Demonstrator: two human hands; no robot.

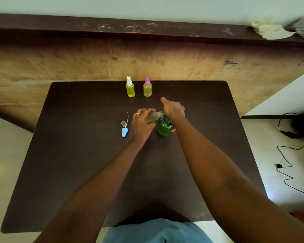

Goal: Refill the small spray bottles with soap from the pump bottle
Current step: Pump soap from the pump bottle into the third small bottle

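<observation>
The left grip (141, 122) curled round the uncapped spray bottle (152, 117) at mid-counter (77, 155). The bottle's long axis was tilted, with its neck pointing right and meeting the pump bottle (163, 128) spout. The right grip (174, 109) rested on the pump head; its finger curl could not be told.

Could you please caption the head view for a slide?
Left hand holds an uncapped spray bottle at the green pump bottle; right hand presses its pump.

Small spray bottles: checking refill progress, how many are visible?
3: white-capped yellow plastic bottle and pink-capped yellow plastic bottle stand together farther back; uncapped clear bottle tilted in left hand.
</observation>
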